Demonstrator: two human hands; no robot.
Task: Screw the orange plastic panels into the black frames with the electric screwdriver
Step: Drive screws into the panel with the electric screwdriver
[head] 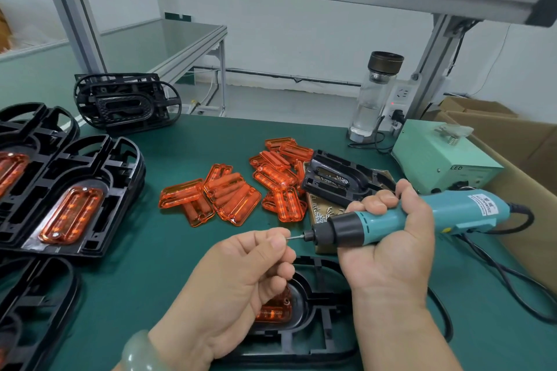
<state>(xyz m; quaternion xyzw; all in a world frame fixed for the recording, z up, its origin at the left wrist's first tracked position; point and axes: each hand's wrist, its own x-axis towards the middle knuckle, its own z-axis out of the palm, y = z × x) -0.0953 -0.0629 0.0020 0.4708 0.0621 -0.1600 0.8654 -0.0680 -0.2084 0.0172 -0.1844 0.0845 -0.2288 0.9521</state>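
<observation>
Our left hand [238, 277] is pinching at the bit [297, 237], seemingly loading a screw, while our right hand [391, 253] is gripping the electric screwdriver [464, 209] over the black frame [304, 355] and its orange panel [272, 313], which we are likely driving into next.

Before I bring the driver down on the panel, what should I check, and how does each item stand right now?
1. Driver grip: the right hand wraps the electric screwdriver. Ok.
2. Screw loaded: the left hand pinches at the tip of the bit, and its fingers hide any screw. Cannot tell.
3. Panel seated: the orange panel lies in the black frame, mostly covered by the hands. Cannot tell.
4. Bit aimed at a hole: the driver lies nearly level above the frame. Not ok.
5. Spare screws: loose screws lie beside the right hand. Ok.
</observation>
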